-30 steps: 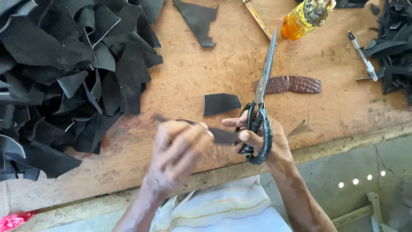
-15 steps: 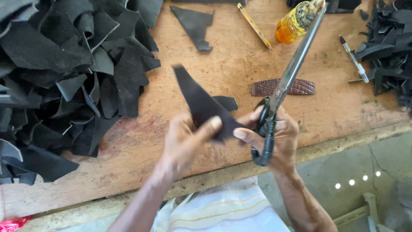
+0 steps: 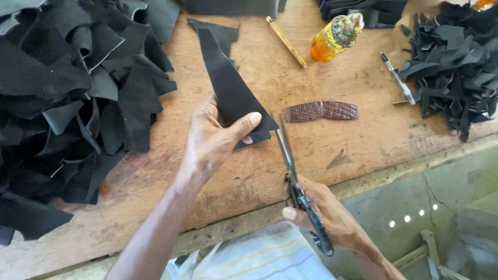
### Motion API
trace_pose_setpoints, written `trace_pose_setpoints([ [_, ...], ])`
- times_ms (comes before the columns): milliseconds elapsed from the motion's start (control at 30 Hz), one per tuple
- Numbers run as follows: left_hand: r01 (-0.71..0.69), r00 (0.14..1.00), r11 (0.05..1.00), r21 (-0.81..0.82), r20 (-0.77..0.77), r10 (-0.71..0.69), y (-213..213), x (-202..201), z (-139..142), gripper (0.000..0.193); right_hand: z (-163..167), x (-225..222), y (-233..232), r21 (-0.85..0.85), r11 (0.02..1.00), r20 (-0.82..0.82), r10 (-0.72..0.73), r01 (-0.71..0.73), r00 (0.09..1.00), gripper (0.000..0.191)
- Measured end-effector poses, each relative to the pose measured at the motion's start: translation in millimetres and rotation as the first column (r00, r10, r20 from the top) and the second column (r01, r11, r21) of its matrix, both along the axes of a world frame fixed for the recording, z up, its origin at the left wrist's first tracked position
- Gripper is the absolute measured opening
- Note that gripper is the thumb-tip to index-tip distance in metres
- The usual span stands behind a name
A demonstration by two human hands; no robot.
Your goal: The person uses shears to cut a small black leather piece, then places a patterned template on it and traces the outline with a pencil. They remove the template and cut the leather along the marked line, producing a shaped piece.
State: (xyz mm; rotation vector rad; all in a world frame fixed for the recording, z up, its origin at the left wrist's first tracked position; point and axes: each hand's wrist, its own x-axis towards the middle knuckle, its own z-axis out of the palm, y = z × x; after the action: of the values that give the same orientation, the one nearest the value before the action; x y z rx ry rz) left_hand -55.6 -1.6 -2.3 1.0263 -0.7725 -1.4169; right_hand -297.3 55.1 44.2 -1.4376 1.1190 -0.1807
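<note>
Two bare hands work over a worn wooden workbench [image 3: 155, 176]. The left hand [image 3: 212, 140] pinches a long, tapering piece of black leather [image 3: 228, 85] between thumb and fingers, holding it upright above the bench so its narrow end points away from the person. The right hand [image 3: 327, 215] is closed around the dark handles of a pair of scissors [image 3: 295, 181], whose blades reach up to the lower right corner of the leather piece and meet its edge there.

A large heap of black leather offcuts [image 3: 67, 103] covers the bench to the left, and a smaller pile of scraps [image 3: 456, 67] lies at the far right. Just beyond the scissor tips rests a brown, reptile-textured leather strip [image 3: 321, 110]. Farther back lie a yellow pencil [image 3: 286, 41], an orange bottle [image 3: 334, 39] on its side, and a pen [image 3: 397, 78] beside the smaller pile.
</note>
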Motion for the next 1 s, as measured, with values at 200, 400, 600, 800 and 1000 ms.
trace_pose_setpoints([
  [200,0.034,0.999,0.999,0.015,0.004,-0.034,0.4,-17.7,-4.4,0.031,0.6,6.4,-6.0,-0.023,0.998,-0.042,-0.052,0.051,0.998,0.044],
  [400,0.041,0.999,0.999,0.009,-0.007,-0.041,-0.4,-28.8,-6.5,0.036,-8.9,-5.4,-3.9,-0.037,0.993,-0.036,-0.117,0.115,0.993,0.039],
  [600,0.085,0.996,0.996,-0.01,0.007,-0.085,-3.1,-31.1,-8.6,0.035,-34.7,-14.1,6.0,0.004,0.97,-0.03,-0.241,0.241,0.97,0.026],
  [800,0.099,0.995,0.994,0.04,-0.006,-0.099,-6.5,-31.3,-13.7,0.033,-47.0,-21.1,12.5,-0.025,0.97,-0.183,-0.244,0.244,0.952,0.018],
  [1000,0.134,0.99,0.99,0.035,0.033,-0.135,-5.7,-29.9,-20.0,0.039,-47.5,-20.4,13.8,-0.059,0.965,-0.153,-0.262,0.256,0.953,0.026],
])
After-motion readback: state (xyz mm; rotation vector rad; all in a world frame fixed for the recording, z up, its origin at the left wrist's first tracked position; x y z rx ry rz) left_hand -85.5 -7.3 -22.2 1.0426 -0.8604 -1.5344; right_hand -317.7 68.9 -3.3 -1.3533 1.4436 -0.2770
